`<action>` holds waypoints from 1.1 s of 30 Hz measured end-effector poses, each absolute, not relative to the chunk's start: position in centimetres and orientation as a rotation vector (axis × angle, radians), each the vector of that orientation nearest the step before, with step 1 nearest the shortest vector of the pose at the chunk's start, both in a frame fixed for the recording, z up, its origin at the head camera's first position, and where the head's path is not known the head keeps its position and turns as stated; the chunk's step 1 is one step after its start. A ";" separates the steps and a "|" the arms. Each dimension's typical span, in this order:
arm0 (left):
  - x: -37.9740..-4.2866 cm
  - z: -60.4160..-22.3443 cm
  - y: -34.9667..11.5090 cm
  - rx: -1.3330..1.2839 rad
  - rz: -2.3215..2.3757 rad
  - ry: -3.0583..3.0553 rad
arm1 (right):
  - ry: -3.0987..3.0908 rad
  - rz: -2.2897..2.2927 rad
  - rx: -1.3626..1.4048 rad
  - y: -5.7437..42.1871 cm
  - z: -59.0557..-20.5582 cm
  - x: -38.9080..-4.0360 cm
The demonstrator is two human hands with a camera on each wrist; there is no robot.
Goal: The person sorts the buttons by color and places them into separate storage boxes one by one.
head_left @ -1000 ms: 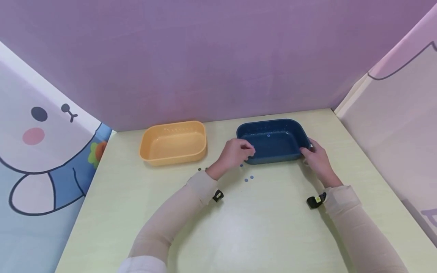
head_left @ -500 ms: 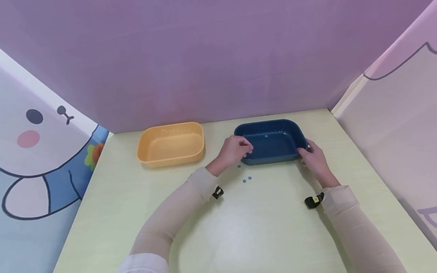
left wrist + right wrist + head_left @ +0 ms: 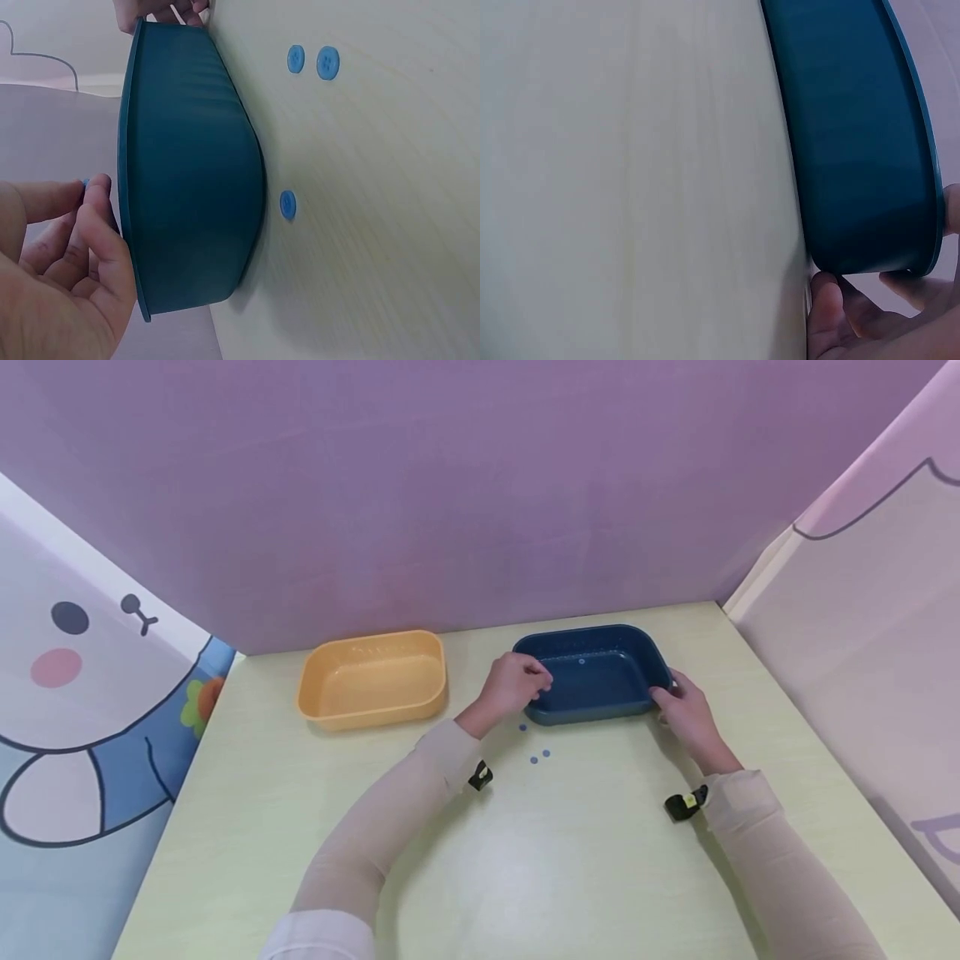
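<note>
My left hand [image 3: 512,683] is over the left end of the dark blue plastic bin [image 3: 592,714]. In the left wrist view, its thumb and index finger pinch a small blue button [image 3: 86,182], mostly hidden by the fingertips. My right hand [image 3: 688,712] grips the bin's near right corner, thumb over the rim and fingers against the outer wall. One blue button [image 3: 581,662] lies inside the bin. In front of it on the table are three more: a blue button [image 3: 522,727] near the wall, and a pair of blue buttons [image 3: 546,753] closer to me.
A yellow bin [image 3: 375,717] stands to the left of the blue one on the pale table [image 3: 510,868]. Behind both rises a purple fabric wall [image 3: 480,493]. Printed panels flank the table on either side.
My left forearm has shifted slightly, and its sleeve now covers the dark buttons seen earlier near the yellow bin. The whole head view has drifted a little. The right hand keeps its hold.
</note>
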State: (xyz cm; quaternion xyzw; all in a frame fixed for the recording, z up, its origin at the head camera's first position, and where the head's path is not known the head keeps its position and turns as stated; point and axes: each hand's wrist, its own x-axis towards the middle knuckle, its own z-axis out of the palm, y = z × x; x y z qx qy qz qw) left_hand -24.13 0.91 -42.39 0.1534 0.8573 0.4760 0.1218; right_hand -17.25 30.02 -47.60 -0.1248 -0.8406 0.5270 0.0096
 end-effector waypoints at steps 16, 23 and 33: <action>-24.4 -42.4 1.2 0.406 1.387 2.517 | -2.640 1.656 -0.409 29.8 -47.4 -17.1; -24.1 -42.7 1.1 0.404 1.367 2.529 | -2.631 1.662 -0.390 30.0 -47.5 -17.1; -23.8 -42.9 0.5 0.424 1.377 2.556 | -2.616 1.645 -0.374 30.2 -47.8 -17.3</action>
